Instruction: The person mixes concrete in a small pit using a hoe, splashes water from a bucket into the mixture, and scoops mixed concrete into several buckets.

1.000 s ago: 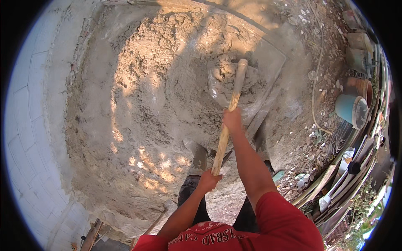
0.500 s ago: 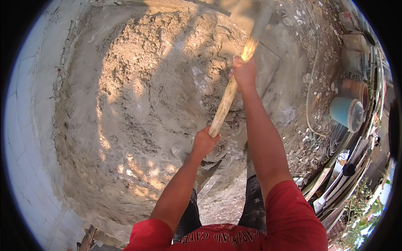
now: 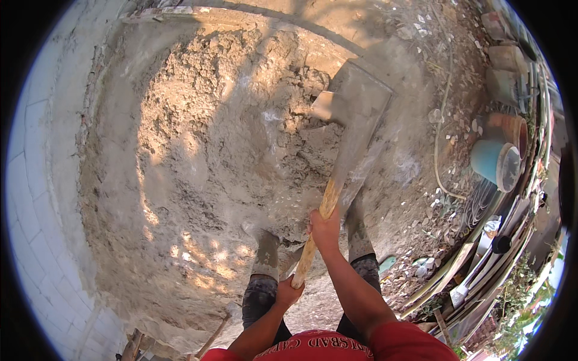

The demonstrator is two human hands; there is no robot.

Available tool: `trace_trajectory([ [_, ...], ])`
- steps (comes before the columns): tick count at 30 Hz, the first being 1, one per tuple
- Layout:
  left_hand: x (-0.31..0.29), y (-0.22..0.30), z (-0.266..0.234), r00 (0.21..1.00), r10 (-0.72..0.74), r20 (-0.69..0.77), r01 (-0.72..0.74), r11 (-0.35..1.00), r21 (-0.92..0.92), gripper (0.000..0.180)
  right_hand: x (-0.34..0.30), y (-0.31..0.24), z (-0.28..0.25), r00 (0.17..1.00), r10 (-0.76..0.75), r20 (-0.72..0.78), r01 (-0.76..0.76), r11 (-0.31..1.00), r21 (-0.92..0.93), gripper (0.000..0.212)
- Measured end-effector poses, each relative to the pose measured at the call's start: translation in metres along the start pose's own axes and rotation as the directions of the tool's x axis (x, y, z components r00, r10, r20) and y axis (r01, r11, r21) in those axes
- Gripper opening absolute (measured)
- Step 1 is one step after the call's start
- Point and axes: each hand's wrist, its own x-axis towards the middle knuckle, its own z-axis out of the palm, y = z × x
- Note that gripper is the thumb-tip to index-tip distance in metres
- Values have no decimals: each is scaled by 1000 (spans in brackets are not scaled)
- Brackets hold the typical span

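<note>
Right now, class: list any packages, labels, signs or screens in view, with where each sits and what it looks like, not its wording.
No packages, signs or screens show.
Shirt print: white lettering on the person's red shirt, bottom edge, below the hands.
Blue bucket: on its side at right, round, pale rim, no label visible.

A pale wall of whitish blocks (image 3: 30, 198) is curving along the left edge. At the right, a light-blue plastic bucket (image 3: 495, 162) is lying on its side just below a terracotta-coloured clay pot (image 3: 506, 127), with a thin pale hose (image 3: 442, 108) winding over rubble-strewn ground (image 3: 433, 222) beside them. Grey sheets and boards (image 3: 481, 265) are leaning along the lower right.
</note>
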Motion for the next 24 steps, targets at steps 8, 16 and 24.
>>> trace_trajectory([
  [8, 280, 43, -79, 955, 296, 27, -292, 952, -93, 39, 181, -125, 83, 969, -146, -198, 197, 944, 265, 36],
  [16, 255, 36, -79, 982, 170, 86, -171, 985, 7, 36, 231, -57, 95, 994, -23, -103, 50, 964, 263, 29],
  [24, 78, -77, -36, 997, 47, 68, -49, 998, 28, 41, 34, 36, 60, 992, 95, -86, -64, 949, 308, 19],
])
